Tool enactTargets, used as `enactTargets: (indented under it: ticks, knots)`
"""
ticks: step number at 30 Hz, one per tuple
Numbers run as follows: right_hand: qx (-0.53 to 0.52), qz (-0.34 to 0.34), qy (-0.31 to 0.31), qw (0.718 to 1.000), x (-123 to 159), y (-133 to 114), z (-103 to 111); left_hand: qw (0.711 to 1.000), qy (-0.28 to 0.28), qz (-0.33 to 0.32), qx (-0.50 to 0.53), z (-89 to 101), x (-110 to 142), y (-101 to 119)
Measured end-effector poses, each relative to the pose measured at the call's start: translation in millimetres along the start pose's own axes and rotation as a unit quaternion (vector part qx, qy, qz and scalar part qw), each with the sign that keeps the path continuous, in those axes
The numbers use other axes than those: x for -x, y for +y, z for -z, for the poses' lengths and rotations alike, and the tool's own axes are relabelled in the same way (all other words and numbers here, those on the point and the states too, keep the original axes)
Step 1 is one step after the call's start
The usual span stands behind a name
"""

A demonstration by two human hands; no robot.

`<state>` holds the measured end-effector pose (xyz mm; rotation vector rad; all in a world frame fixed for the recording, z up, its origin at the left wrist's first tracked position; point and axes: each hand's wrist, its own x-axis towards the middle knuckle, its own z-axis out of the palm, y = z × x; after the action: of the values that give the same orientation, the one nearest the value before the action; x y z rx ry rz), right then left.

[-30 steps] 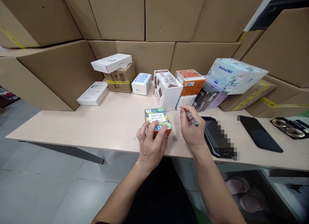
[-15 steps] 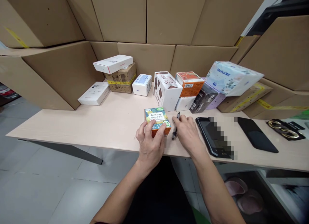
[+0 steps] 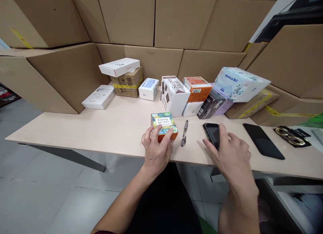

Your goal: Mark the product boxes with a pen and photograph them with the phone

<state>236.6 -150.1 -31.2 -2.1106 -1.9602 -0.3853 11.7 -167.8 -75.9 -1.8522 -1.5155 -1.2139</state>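
A small blue, yellow and orange carton printed "Binking" (image 3: pixel 163 119) sits near the table's front edge. My left hand (image 3: pixel 156 148) grips it from the front, fingers on its top and left side, thumb at the right. To the right of that carton lies a clear-barrelled pen (image 3: pixel 185 133), touched by neither hand. Over a black handheld device (image 3: pixel 211 130) is my right hand (image 3: pixel 230 153), fingers spread, covering most of the device. Whether its fingertips touch the screen I cannot tell.
Behind stand a white "Super Meal" box (image 3: pixel 178 96), an orange box (image 3: pixel 198 87), a dark box (image 3: pixel 210 104) and a Manhua tissue pack (image 3: pixel 239 84). White flat boxes (image 3: pixel 99 96) are at left. A black slab (image 3: pixel 263 140) lies right. Cardboard boxes (image 3: pixel 153 64) wall the back.
My right hand has let go of the pen and moved right, over the black device. The pen stays on the table. My left hand keeps its place on the carton.
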Motion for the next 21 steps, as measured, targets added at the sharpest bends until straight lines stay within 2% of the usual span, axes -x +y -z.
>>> enactTargets:
  ticks: [3,5,7,11,14,18,21]
  knots:
    - [0.005,-0.053,-0.072,0.996,14.2,24.7,-0.9,1.000,-0.005,0.005,0.002,0.0,0.4,-0.2]
    - [-0.009,-0.055,-0.108,0.993,18.7,32.9,-6.4,1.000,-0.010,0.007,0.003,-0.1,0.8,0.0]
    - [-0.025,-0.050,-0.118,0.991,19.9,35.3,-13.3,1.000,-0.014,0.010,0.003,-0.4,0.9,0.5]
    - [-0.073,-0.054,-0.062,0.994,16.6,33.6,-25.1,1.000,-0.003,0.018,0.007,-1.8,0.3,-0.2]
    - [-0.143,-0.057,-0.013,0.988,14.9,34.0,-29.1,0.997,0.056,-0.006,0.044,-1.2,0.3,-3.4]
    - [-0.276,-0.073,0.007,0.958,23.2,29.7,-25.0,0.980,0.138,-0.034,0.138,5.1,4.5,-3.2]
    - [-0.361,-0.060,0.049,0.929,36.8,12.2,-21.1,0.953,0.106,0.021,0.284,9.7,10.1,7.0]
